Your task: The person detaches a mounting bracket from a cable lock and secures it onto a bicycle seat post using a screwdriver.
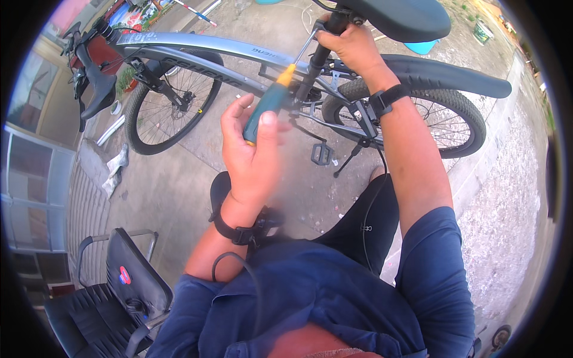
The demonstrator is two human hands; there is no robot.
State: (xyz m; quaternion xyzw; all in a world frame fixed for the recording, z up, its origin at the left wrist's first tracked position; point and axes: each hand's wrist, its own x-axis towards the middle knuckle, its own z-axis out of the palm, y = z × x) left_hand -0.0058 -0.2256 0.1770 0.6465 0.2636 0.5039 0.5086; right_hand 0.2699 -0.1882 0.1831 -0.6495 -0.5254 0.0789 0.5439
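A bicycle with a grey frame [197, 45] stands across the view, its handlebar to the left. My left hand [248, 164], slightly blurred, holds a screwdriver [268, 104] with a green and yellow handle, thumb along its side. The shaft slants up to a small dark part [319, 25] on the seat post [316, 62], just below the black saddle [406, 18]. Wrapped around the post there is my right hand [355, 51], its thumb beside the screwdriver's tip. Most of its fingers are hidden behind the post; whether the tip sits in a screw is too small to tell.
A black chair [137, 271] stands at the lower left, near a glazed wall [36, 185]. Behind the saddle extends a black rear mudguard [447, 74]. The pedal [322, 154] and kickstand [352, 156] stick out toward me. A cable hangs along my leg.
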